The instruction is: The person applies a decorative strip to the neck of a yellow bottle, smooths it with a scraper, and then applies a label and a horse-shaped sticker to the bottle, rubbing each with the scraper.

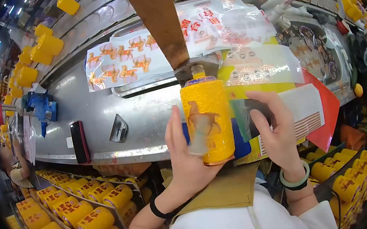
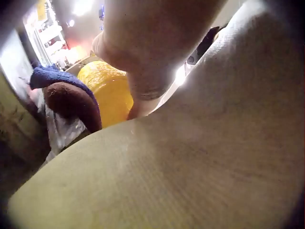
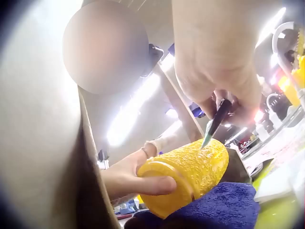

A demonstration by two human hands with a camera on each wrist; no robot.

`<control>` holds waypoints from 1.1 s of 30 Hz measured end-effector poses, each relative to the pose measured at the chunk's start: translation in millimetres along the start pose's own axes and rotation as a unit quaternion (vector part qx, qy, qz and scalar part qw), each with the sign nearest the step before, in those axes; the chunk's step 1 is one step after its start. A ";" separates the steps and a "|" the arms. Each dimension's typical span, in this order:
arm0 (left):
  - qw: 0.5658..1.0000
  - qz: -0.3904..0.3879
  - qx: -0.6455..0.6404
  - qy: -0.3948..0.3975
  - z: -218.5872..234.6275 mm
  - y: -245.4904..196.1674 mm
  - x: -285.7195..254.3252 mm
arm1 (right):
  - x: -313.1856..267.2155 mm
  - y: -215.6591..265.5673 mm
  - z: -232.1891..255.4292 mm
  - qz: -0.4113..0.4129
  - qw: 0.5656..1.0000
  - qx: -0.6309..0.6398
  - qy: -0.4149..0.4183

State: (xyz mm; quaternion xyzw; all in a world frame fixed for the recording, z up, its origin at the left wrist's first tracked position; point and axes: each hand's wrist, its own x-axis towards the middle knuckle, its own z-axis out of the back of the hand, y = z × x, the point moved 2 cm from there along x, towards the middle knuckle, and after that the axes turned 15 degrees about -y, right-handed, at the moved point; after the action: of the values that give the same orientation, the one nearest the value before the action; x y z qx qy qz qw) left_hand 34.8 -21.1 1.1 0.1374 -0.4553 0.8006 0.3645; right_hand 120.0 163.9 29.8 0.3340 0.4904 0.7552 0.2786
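Observation:
A yellow textured bottle (image 1: 218, 106) with a brown horse picture stands neck-up in the head view, its glass neck close to a metal block below a wooden beam. My left hand (image 1: 186, 161) holds it around the lower left side, the thumb across its base in the right wrist view. My right hand (image 1: 279, 137) pinches a dark scraper (image 3: 219, 119) with a green translucent edge. That edge touches the bottle's side in the right wrist view. A blue cloth (image 3: 228, 207) lies under the bottle. In the left wrist view, the bottle (image 2: 112, 98) is partly hidden by the hand.
Sheets of horse decals (image 1: 118, 61) lie on the metal table (image 1: 76, 90). A phone (image 1: 79, 142) and a dark curved piece (image 1: 118, 128) are to the left. Racks of yellow bottles (image 1: 77, 212) stand below on both sides. A tray of water (image 1: 322, 58) sits at right.

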 end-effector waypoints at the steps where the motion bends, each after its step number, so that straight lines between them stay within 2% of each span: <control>1: 0.986 0.108 -0.114 -0.057 0.0 6.8 -4.5 | 3.2 4.4 0.3 -0.001 1.000 0.001 0.003; 4: 0.971 0.185 -0.154 0.015 -5.2 33.6 -24.2 | 14.7 22.8 -7.0 0.087 0.984 0.000 0.158; 5: 0.955 0.221 -0.189 0.053 -8.1 39.4 -32.4 | 19.7 20.6 -11.4 0.086 0.983 -0.001 0.161; 6: 0.968 0.188 -0.168 0.006 -4.3 30.8 -26.7 | 26.8 18.4 -16.4 0.149 0.978 -0.038 0.144; 8: 0.972 0.167 -0.163 -0.010 -3.1 28.9 -23.3 | 52.5 27.5 -22.1 0.285 0.949 -0.110 0.080; 9: 0.977 0.146 -0.156 -0.024 -1.7 27.2 -22.1 | 55.0 30.4 -23.0 0.287 0.948 -0.111 0.081; 11: 0.977 0.155 -0.145 -0.009 7.8 19.1 -17.4 | 57.7 37.3 -23.8 0.307 0.948 -0.081 0.035; 12: 0.978 0.162 -0.131 0.008 10.4 16.5 -15.8 | 51.5 49.5 -25.6 0.270 0.952 -0.051 0.137; 13: 0.978 0.163 -0.132 0.008 10.1 16.4 -14.2 | 41.0 43.2 -32.1 0.298 0.934 -0.025 0.193; 15: 0.993 0.082 -0.080 -0.032 9.8 14.6 -10.2 | 41.4 54.0 -40.1 0.361 0.909 -0.077 0.194; 16: 0.993 0.084 -0.080 -0.031 9.0 14.2 -11.0 | 49.1 52.3 -43.4 0.360 0.909 -0.078 0.196; 18: 0.987 0.114 -0.100 -0.043 8.1 13.8 -12.5 | 70.8 50.2 -47.7 0.434 0.889 -0.128 0.074; 19: 0.987 0.114 -0.100 -0.043 8.0 14.4 -12.0 | 74.1 51.9 -46.9 0.434 0.889 -0.128 0.074; 21: 0.987 0.116 -0.113 -0.024 7.8 16.3 -11.5 | 78.4 57.9 -41.7 0.462 0.869 -0.176 0.005; 22: 0.986 0.117 -0.113 -0.023 8.2 17.0 -11.3 | 73.7 55.2 -37.7 0.419 0.894 -0.155 0.037; 23: 0.989 0.111 -0.099 -0.019 8.1 17.6 -11.1 | 63.4 53.7 -36.3 0.418 0.894 -0.155 0.038; 24: 0.990 0.107 -0.085 -0.014 7.9 18.4 -11.2 | 52.5 46.6 -35.6 0.290 0.951 -0.070 0.079; 25: 0.990 0.110 -0.084 -0.011 9.5 19.7 -9.3 | 40.5 37.5 -35.5 0.152 0.981 0.018 0.117; 26: 0.996 0.067 -0.056 0.013 11.4 19.7 -5.3 | 30.1 26.9 -31.0 0.153 0.981 -0.041 0.115; 27: 0.999 0.023 -0.028 0.038 12.2 19.0 -3.6 | 23.9 12.4 -28.8 0.150 0.981 -0.040 0.115; 29: 0.998 0.035 -0.043 0.025 10.2 21.9 -7.0 | 17.5 -14.7 -21.4 0.107 0.990 -0.087 0.009; 30: 0.997 0.042 -0.056 0.020 10.5 22.9 -8.3 | 13.8 -18.7 -17.7 0.104 0.991 -0.086 0.010; 32: 0.996 0.049 -0.069 0.017 9.7 24.4 -10.8 | 5.4 -28.6 -8.9 -0.063 0.996 -0.024 -0.054; 33: 0.997 0.047 -0.067 0.011 8.9 24.9 -12.2 | -1.6 -27.7 -9.6 -0.065 0.996 -0.023 -0.054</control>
State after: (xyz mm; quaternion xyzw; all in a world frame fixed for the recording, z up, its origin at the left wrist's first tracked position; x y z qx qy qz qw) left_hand 24.6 -42.0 -16.4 0.0823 -0.5101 0.7857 0.3402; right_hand 116.1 167.5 1.0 0.3352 0.4774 0.7277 0.3609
